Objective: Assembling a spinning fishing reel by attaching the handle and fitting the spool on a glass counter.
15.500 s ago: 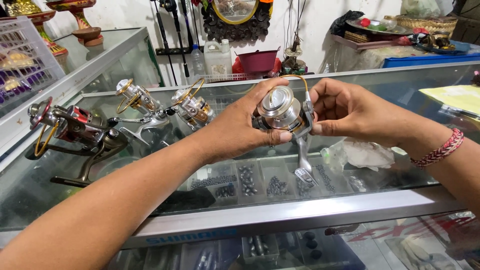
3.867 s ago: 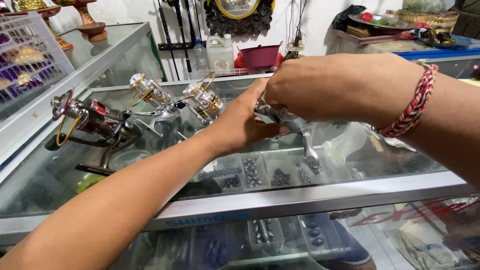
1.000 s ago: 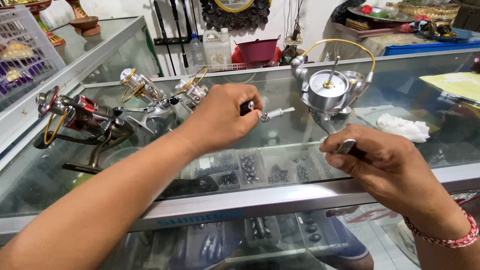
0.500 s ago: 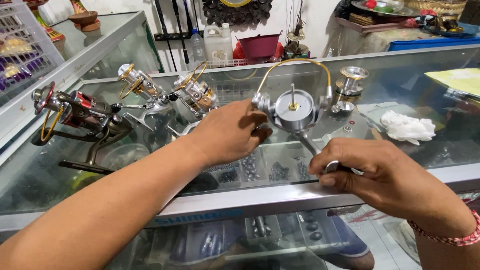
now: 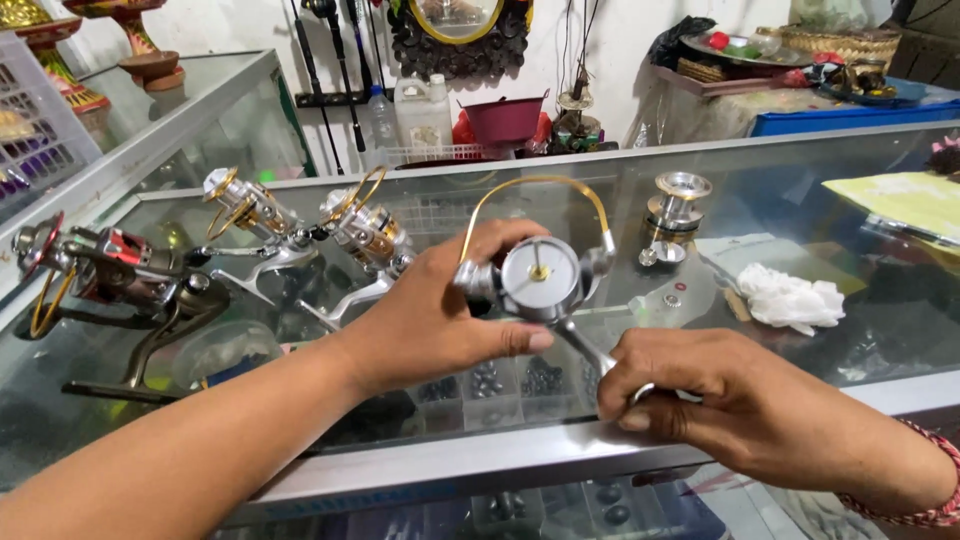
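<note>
We record the scene from left to right. At the far left of the glass worktop (image 5: 830, 330) lies a red and black reel (image 5: 110, 280), apart from the hands. Next come two gold and silver reels (image 5: 300, 225), lying close together just behind the left forearm.

The left hand (image 5: 440, 315) reaches in from the lower left and closes around the body of the silver reel (image 5: 540, 280), thumb stretched under the round front face, fingers wrapped over the far side. We judge this a firm clasp, not a pinch. The reel is held above the worktop, between the two hands, its round face turned toward the camera and its gold bail wire (image 5: 535, 195) arching over the top.

The reel's stem (image 5: 585, 350) runs down and to the right from the body into the right hand (image 5: 720, 400), which is curled shut around the stem's foot. The long axis thus lies on a diagonal, upper left to lower right, with the left hand at the head and the right hand at the tail. Both hands touch it; neither is nearer.

Further right on the worktop stand a loose silver spool (image 5: 675, 215) and a crumpled white cloth (image 5: 790, 298), well apart from both hands
</note>
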